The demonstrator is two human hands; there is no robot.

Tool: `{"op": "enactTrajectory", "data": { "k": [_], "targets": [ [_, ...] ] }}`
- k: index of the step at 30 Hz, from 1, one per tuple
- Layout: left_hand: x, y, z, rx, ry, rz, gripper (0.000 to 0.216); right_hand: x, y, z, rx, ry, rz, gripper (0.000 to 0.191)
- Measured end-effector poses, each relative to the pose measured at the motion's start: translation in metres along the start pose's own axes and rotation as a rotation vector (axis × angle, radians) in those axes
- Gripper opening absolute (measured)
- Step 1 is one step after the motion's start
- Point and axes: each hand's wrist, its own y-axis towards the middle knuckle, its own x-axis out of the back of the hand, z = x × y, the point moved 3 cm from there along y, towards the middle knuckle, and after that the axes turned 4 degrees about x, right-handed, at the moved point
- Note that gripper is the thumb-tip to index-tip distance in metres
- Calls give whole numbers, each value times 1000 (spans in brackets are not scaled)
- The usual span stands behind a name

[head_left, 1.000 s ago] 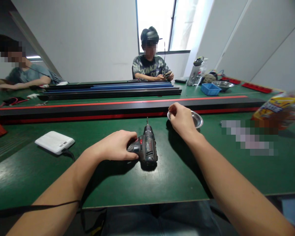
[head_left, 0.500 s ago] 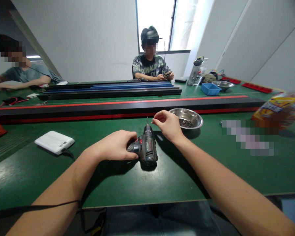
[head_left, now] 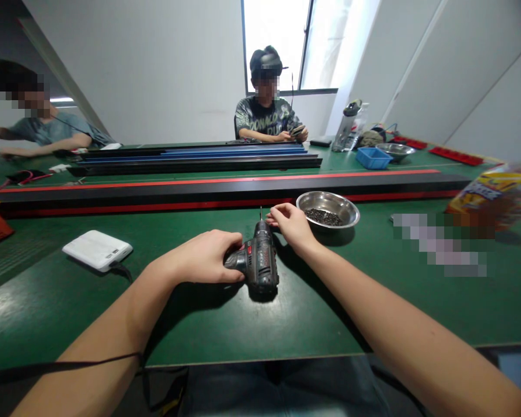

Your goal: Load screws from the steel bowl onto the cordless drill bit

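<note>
A dark cordless drill (head_left: 258, 260) lies on the green table (head_left: 373, 289), its bit pointing away from me. My left hand (head_left: 204, 256) is wrapped round the drill's handle. My right hand (head_left: 290, 223) rests beside the drill's chuck, fingers pinched together near the bit; whatever they hold is too small to make out. Just right of that hand stands a steel bowl (head_left: 345, 207) with several small dark screws in it.
A long black and red rail (head_left: 156, 194) runs across the table beyond the drill, with more dark rails (head_left: 191, 159) behind. A white box (head_left: 98, 250) with a cable lies left. A snack bag (head_left: 495, 194) sits right. Two other people sit at the far side.
My right hand left the steel bowl and came left and down to the drill's chuck, fingers pinched. My left hand stayed on the drill handle.
</note>
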Motion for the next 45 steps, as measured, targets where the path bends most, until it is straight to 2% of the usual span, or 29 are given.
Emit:
{"op": "enactTrajectory", "data": {
  "k": [4,9,17,22,26,45],
  "targets": [
    [2,0,-1,-6,-19,16,36,-2,-2,1,-173,199,-4,15],
    [5,-2,-2,-11,-90,107,35,0,-2,3,-250,251,-8,17],
    [5,-5,-1,-21,-162,225,40,1,-1,4,-258,280,-23,19],
    [5,-6,-1,-10,-165,223,40,1,-1,5,-221,221,7,18],
    [5,-5,-1,-4,-170,229,42,1,-1,3,-238,264,-42,16],
    [5,-6,-2,-17,-138,219,40,1,-3,5,-239,348,-8,18]
  ]
}}
